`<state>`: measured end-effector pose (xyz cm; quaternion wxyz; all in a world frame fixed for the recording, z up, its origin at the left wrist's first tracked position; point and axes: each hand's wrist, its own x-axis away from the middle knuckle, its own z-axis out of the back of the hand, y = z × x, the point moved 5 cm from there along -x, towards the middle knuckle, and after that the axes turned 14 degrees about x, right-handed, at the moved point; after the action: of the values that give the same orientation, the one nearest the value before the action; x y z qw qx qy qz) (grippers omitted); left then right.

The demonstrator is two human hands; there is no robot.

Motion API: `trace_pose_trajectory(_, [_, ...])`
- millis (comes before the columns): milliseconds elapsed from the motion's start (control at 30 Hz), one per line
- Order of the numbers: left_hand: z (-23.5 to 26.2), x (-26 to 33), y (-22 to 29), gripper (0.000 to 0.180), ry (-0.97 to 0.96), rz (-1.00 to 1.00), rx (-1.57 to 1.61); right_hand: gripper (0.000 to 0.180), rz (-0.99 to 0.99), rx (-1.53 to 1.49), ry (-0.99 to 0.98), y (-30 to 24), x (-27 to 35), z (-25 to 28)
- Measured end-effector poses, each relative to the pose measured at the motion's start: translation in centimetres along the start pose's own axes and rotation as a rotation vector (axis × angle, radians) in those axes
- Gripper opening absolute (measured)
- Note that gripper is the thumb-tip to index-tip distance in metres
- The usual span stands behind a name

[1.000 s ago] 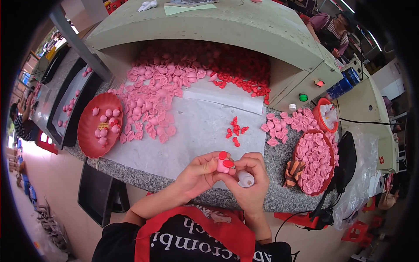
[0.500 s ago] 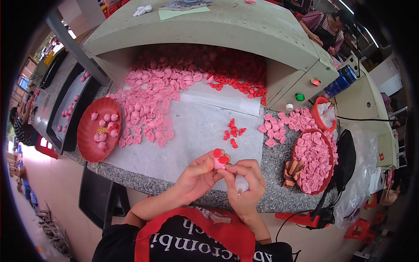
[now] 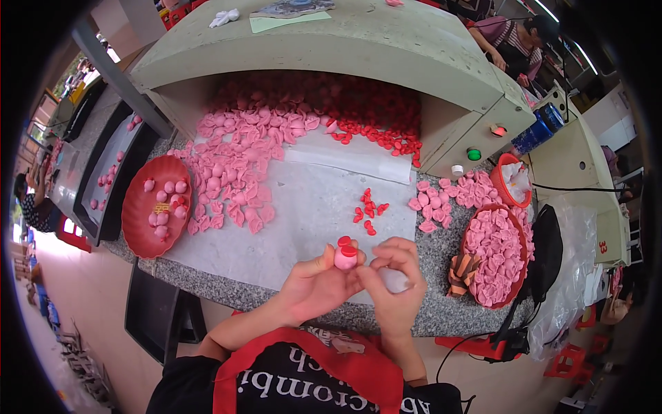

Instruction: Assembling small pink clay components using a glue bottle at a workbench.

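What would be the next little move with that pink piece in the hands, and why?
Probably press the small red bit down onto the pink piece. The left hand holds it up with the red bit on top, and the right hand has fingertips pinched close beside it, so seating looks unfinished.

The left hand (image 3: 314, 286) cups the pink piece (image 3: 345, 259), so its underside is out of sight. The right hand (image 3: 394, 279) curls over a pale object (image 3: 394, 279), too covered to identify. Under the hood at the bench's far edge, the red bits (image 3: 376, 114) fade into shadow. The co-worker (image 3: 514, 45) at the far right corner is partly cut off.
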<state>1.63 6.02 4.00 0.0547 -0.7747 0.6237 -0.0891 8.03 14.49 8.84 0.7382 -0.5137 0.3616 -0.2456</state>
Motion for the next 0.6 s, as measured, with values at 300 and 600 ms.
trace_pose_trajectory(300, [1.3,0.2,-0.1,0.037,0.117,0.125,-0.147,0.034,-0.408,-0.125,-0.617,1.3,-2.0,-0.2])
trace_pose_trajectory(600, [1.5,-0.5,-0.1,0.035,0.111,0.111,-0.139,0.031,-0.37,-0.163,-0.616,2.5,-2.4,-0.2])
